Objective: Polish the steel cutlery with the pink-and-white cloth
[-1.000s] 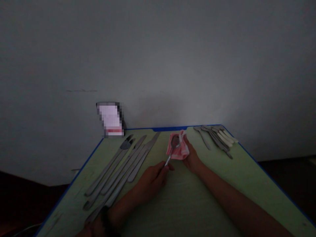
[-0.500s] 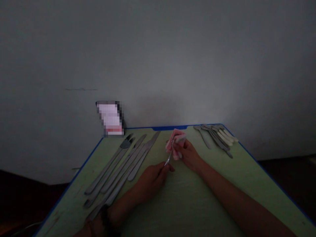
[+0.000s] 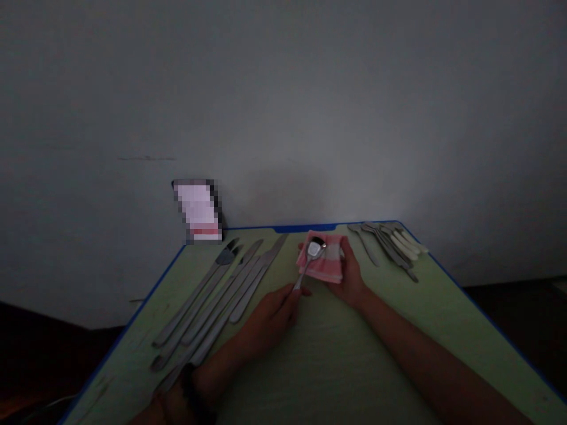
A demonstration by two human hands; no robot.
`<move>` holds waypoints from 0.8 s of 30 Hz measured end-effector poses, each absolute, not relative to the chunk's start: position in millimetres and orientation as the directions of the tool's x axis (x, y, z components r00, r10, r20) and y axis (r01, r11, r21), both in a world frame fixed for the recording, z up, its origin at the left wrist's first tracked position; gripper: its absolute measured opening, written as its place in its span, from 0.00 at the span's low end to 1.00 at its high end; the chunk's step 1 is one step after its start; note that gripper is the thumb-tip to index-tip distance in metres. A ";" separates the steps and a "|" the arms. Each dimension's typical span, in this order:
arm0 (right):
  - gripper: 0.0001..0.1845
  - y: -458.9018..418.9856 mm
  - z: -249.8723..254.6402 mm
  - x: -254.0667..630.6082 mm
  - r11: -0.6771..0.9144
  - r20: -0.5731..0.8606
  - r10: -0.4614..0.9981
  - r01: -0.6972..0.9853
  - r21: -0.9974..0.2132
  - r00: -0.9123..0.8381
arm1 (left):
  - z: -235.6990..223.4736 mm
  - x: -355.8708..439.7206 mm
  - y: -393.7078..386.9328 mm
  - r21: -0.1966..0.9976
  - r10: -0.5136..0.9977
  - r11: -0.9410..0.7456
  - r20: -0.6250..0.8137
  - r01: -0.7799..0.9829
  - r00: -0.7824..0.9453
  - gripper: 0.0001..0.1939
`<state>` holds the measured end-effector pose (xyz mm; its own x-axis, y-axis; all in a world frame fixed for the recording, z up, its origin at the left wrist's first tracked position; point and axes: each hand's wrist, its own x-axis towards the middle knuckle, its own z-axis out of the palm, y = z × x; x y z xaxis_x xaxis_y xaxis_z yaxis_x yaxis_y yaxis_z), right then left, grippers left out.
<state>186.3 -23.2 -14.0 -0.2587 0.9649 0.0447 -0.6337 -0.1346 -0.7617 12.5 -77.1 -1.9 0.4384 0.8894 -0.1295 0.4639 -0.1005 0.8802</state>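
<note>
A shiny metal spoon (image 3: 315, 247) is pinched by its handle in my left hand (image 3: 277, 316), bowl pointing away from me. Behind the bowl lies a folded pink and white cloth (image 3: 326, 268), spread flat across my right hand (image 3: 351, 276). My right thumb rests along the cloth's right side, and the other fingers are mostly hidden beneath it. Whether the bowl touches the cloth, I cannot tell. To the left of my left hand, several long table knives (image 3: 252, 286) and spoons (image 3: 227, 251) lie side by side on the green table (image 3: 310, 366).
At the table's far right lies a group of cutlery (image 3: 387, 245), with several white-handled pieces (image 3: 405, 243) among it. A phone with a blurred screen (image 3: 199, 209) leans against the grey wall (image 3: 283, 118) at the far left corner. Blue edging (image 3: 305, 228) borders the table.
The cloth, earlier folded around the spoon's bowl in my right hand, is now opened out flat. The bowl has come into view above it. My left hand keeps its hold on the handle.
</note>
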 end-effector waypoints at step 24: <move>0.15 -18.8 -29.4 188.7 -0.096 0.071 0.952 -0.510 -0.855 -0.297 | -7.4 12.9 -79.0 0.734 0.855 -0.326 -0.040 0.595 0.517 0.18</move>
<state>188.7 -18.8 -29.4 -0.2968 0.9523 0.0705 -0.5104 -0.0958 -0.8546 12.9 -79.0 -7.4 0.5170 0.8551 -0.0396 0.5953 -0.3260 0.7344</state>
